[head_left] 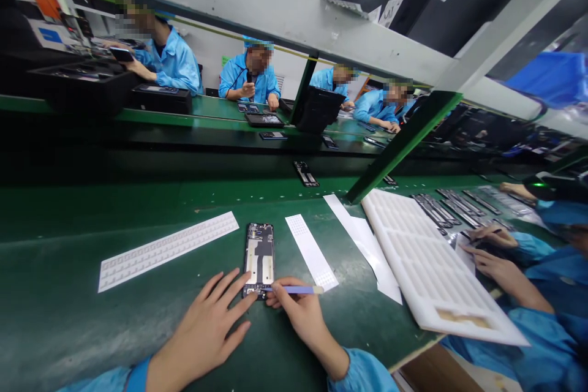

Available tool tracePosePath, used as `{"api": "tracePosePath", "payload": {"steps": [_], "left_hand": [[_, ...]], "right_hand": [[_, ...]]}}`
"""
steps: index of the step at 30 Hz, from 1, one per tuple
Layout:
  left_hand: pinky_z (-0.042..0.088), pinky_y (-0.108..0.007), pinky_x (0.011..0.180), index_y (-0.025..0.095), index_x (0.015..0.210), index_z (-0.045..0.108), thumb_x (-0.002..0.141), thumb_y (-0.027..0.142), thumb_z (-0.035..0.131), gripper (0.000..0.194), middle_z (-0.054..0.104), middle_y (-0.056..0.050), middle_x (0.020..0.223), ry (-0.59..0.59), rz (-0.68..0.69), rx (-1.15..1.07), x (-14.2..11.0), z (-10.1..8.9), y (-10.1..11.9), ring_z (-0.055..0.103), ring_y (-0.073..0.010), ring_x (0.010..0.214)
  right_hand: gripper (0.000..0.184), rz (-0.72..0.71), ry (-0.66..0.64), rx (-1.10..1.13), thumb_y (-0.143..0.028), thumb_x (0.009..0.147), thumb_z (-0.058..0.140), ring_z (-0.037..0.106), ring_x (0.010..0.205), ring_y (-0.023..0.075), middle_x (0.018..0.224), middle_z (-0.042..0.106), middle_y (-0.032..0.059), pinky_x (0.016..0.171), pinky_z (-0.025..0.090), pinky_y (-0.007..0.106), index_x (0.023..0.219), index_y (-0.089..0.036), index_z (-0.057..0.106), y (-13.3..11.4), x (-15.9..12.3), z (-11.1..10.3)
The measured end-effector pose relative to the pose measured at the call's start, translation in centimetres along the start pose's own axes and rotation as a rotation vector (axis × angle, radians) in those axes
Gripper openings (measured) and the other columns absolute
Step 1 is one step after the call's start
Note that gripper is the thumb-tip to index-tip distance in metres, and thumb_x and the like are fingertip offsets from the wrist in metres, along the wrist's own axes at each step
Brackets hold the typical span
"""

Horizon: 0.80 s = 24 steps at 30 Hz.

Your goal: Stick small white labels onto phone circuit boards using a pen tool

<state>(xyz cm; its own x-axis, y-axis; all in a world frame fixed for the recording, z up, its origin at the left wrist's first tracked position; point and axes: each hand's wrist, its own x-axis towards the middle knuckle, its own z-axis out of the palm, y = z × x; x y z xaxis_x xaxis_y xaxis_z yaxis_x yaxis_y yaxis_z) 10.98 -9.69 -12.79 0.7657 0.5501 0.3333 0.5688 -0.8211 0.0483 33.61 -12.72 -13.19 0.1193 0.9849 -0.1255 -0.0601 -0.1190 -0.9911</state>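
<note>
An opened phone (260, 257), its inner parts exposed, lies lengthwise on the green bench in front of me. My left hand (209, 312) rests with fingers spread, the fingertips touching the phone's lower left edge. Pinched in my right hand (296, 309) are purple tweezers (298, 289), their tip at the phone's lower end. Whether the tip holds anything is too small to see. Left of the phone is a long white sticker sheet (168, 251) with rows of small marks. Another sticker sheet (312, 251) lies to the right.
White paper strips (362, 245) and a white foam tray (432, 263) lie to the right. Beyond the tray, a co-worker's hands (500, 263) work near several phone frames (459, 205). A green post (404, 147) rises from the bench. Another opened phone (305, 174) lies farther back.
</note>
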Motion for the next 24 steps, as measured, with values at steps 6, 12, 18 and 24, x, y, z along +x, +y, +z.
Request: {"api": "tracePosePath", "payload": {"steps": [6,12,18,24], "left_hand": [[0.037,-0.046,0.112,0.031,0.14,0.047,0.095,0.04,0.051,0.046,0.042,-0.002,0.15,0.008,-0.021,-0.062,-0.02,-0.18,0.05,0.044,-0.0252,0.134],[0.037,-0.047,0.114,0.026,0.138,0.048,0.096,0.037,0.049,0.043,0.044,-0.003,0.149,-0.044,-0.055,-0.054,0.06,-0.6,0.28,0.044,-0.0233,0.133],[0.039,-0.048,0.112,0.027,0.135,0.049,0.097,0.036,0.047,0.04,0.044,-0.002,0.149,-0.054,-0.05,-0.041,0.19,-0.69,0.31,0.045,-0.0232,0.133],[0.039,-0.047,0.112,0.027,0.137,0.047,0.096,0.036,0.047,0.042,0.044,0.0,0.149,-0.05,-0.048,-0.027,0.04,-0.71,0.31,0.044,-0.0222,0.133]], "right_hand": [[0.049,0.03,0.049,0.064,-0.059,0.071,0.079,0.067,0.056,0.0177,0.068,0.072,0.0056,0.054,0.057,0.027,0.094,-0.017,0.068,-0.04,0.24,-0.1],[0.036,0.005,-0.058,0.019,-0.052,0.076,0.078,0.068,0.058,0.0168,0.07,0.073,0.006,0.057,0.056,0.026,0.084,-0.018,0.072,0.17,0.01,-0.33],[0.033,-0.017,-0.084,-0.046,-0.051,0.079,0.074,0.068,0.06,0.0177,0.071,0.073,0.0062,0.059,0.056,0.027,0.086,-0.019,0.075,0.32,0.0,-0.47],[0.034,-0.02,-0.098,-0.078,-0.052,0.08,0.074,0.068,0.059,0.018,0.071,0.074,0.0065,0.059,0.056,0.026,0.086,-0.019,0.076,0.27,0.0,-0.44]]}}
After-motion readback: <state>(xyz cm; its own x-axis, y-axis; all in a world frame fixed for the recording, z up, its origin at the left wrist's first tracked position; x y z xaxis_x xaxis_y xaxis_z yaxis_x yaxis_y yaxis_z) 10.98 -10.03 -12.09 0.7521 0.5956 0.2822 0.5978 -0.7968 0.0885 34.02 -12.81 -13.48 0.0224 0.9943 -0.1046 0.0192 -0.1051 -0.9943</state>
